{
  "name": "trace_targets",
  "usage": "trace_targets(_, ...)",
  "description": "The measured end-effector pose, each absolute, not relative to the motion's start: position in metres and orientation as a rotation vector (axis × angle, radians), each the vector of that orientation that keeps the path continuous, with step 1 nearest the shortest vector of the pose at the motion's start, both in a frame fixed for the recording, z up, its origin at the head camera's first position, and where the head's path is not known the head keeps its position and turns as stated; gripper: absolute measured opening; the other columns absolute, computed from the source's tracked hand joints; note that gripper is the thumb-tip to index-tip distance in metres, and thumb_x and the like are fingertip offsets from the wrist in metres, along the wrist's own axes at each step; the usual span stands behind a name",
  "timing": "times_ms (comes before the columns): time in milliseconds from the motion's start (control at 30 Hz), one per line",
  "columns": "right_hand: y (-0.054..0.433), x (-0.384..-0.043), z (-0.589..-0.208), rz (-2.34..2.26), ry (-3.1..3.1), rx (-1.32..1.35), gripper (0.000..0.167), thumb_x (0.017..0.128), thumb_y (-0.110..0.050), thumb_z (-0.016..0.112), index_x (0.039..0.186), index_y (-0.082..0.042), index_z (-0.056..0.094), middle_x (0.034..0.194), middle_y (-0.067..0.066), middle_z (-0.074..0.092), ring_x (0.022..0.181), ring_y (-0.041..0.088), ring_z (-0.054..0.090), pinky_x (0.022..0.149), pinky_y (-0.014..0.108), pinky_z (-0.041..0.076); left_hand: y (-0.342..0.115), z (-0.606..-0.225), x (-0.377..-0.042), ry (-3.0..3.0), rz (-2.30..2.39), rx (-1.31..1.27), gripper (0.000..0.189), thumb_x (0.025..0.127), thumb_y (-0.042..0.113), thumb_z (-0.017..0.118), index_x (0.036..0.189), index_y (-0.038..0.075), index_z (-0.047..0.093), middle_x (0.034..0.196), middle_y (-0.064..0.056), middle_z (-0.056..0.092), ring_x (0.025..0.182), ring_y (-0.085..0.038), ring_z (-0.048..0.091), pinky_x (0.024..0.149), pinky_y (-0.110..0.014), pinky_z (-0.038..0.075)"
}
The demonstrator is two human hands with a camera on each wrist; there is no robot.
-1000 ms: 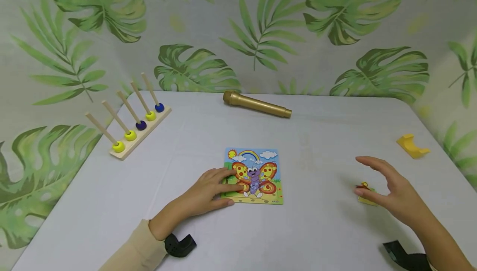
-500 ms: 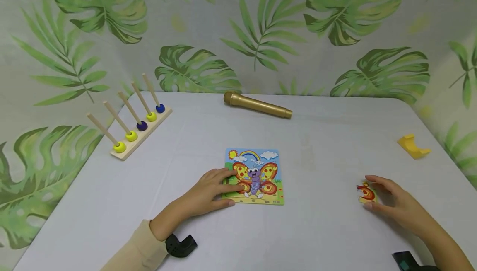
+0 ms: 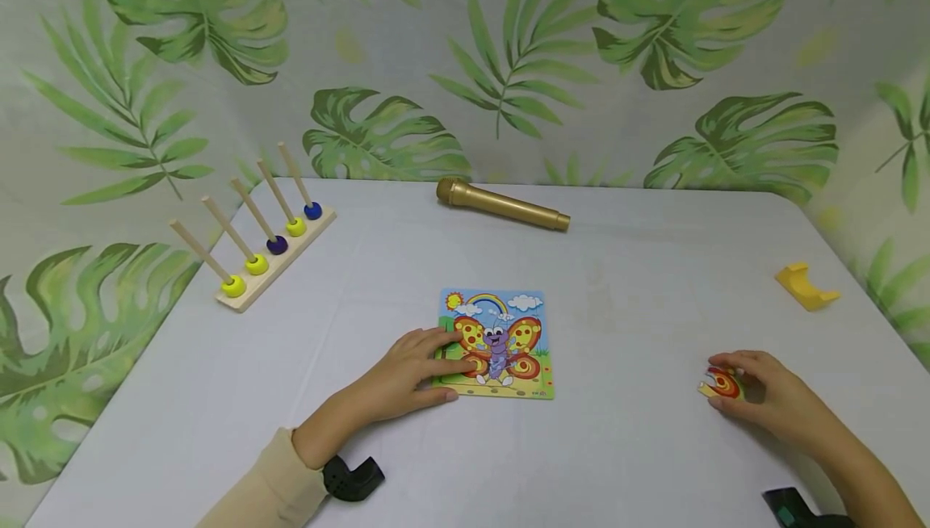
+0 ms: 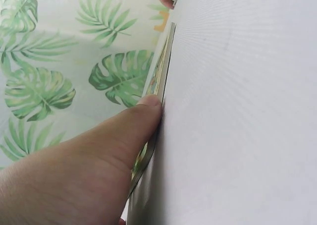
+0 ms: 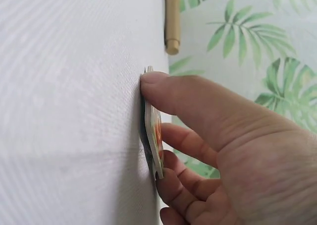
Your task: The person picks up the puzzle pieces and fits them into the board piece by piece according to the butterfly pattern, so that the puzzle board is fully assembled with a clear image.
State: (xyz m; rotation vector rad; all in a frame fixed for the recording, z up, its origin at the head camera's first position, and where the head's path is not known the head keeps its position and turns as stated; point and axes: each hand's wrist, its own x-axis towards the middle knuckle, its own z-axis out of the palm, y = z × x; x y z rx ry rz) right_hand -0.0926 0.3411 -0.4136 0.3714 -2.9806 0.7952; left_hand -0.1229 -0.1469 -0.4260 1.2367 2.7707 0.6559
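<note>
A square butterfly jigsaw puzzle (image 3: 538, 379) lies flat at the middle of the table. My left hand (image 3: 410, 375) rests on its left side, fingers spread over the picture and thumb along the near edge. In the left wrist view the thumb presses at the rim of the puzzle (image 4: 166, 61). Farther right, my right hand (image 3: 781, 399) pinches a small puzzle piece (image 3: 725, 384) with a red and yellow swirl. The right wrist view shows this piece (image 5: 155, 131) from its edge, tilted close over the tabletop, with the thumb on one end and curled fingers at the other.
A gold toy microphone (image 3: 501, 203) lies at the back. On the left stands a wooden peg rack (image 3: 272, 266) with yellow and blue beads. A yellow curved block (image 3: 805, 286) sits near the right edge. Leaf-printed cloth (image 3: 552, 52) hangs behind the table.
My right hand has come down onto the small puzzle piece, closed its fingers on it and tilted it. My left hand has stayed on the puzzle.
</note>
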Motion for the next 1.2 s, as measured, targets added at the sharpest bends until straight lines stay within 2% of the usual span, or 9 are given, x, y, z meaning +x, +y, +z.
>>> trace_targets(100,0.338,-0.091,-0.413,0.802,-2.925,0.411,0.043,0.067,-0.021,0.08,0.103,-0.009,0.062,0.103,0.008,0.052,0.085,-0.008,0.04,0.068,0.015,0.034,-0.147,-0.426,-0.123,2.77,0.657,1.236,0.041,0.087,0.046,0.052,0.126,0.035,0.052,0.142,-0.002,0.03,0.13,-0.023,0.021,0.105,-0.042,0.013)
trace_targets(267,0.322,-0.09,-0.403,0.892,-2.772,0.57,0.048,0.063,-0.006,0.08,0.107,-0.006,0.06,0.102,-0.001,0.047,0.083,-0.003,0.043,0.07,0.011,0.034,-0.147,-0.426,-0.123,2.773,0.649,1.24,0.041,0.087,0.045,0.053,0.126,0.035,0.052,0.142,-0.003,0.03,0.13,-0.024,0.021,0.105,-0.043,0.014)
trace_targets(433,0.291,-0.09,-0.381,0.988,-2.647,0.704,0.055,0.061,0.003,0.079,0.112,-0.008,0.06,0.106,-0.002,0.047,0.087,0.004,0.044,0.075,0.014,0.033,-0.147,-0.425,-0.123,2.77,0.647,1.237,0.041,0.087,0.044,0.054,0.127,0.035,0.052,0.143,-0.003,0.03,0.13,-0.024,0.021,0.104,-0.043,0.014)
trace_targets(600,0.253,-0.093,-0.363,1.061,-2.55,0.873,0.062,0.059,0.006,0.079,0.115,-0.009,0.058,0.112,0.001,0.046,0.096,0.007,0.044,0.081,0.012,0.035,-0.147,-0.425,-0.123,2.772,0.645,1.237,0.041,0.087,0.044,0.054,0.126,0.035,0.052,0.141,-0.003,0.032,0.13,-0.023,0.021,0.105,-0.043,0.014)
trace_targets(867,0.195,-0.099,-0.368,1.184,-2.551,1.034,0.054,0.068,-0.004,0.077,0.117,-0.013,0.057,0.118,0.001,0.043,0.104,0.011,0.044,0.087,0.015,0.037,-0.146,-0.426,-0.123,2.781,0.649,1.263,0.042,0.086,0.045,0.054,0.126,0.034,0.052,0.14,-0.003,0.033,0.13,-0.023,0.023,0.104,-0.044,0.015)
trace_targets(1000,0.173,-0.103,-0.383,1.199,-2.614,1.058,0.046,0.071,-0.01,0.076,0.115,-0.01,0.059,0.118,0.001,0.045,0.105,0.014,0.044,0.086,0.02,0.041,-0.146,-0.426,-0.124,2.785,0.652,1.266,0.041,0.086,0.045,0.054,0.126,0.034,0.053,0.14,-0.004,0.034,0.129,-0.025,0.023,0.104,-0.045,0.016)
trace_targets(1200,0.156,-0.111,-0.402,1.197,-2.697,1.059,0.046,0.073,-0.015,0.075,0.115,-0.009,0.058,0.119,0.005,0.048,0.11,0.019,0.045,0.092,0.033,0.04,-0.146,-0.425,-0.123,2.795,0.636,1.271,0.041,0.087,0.046,0.053,0.125,0.034,0.053,0.14,-0.004,0.034,0.129,-0.023,0.024,0.104,-0.044,0.016)
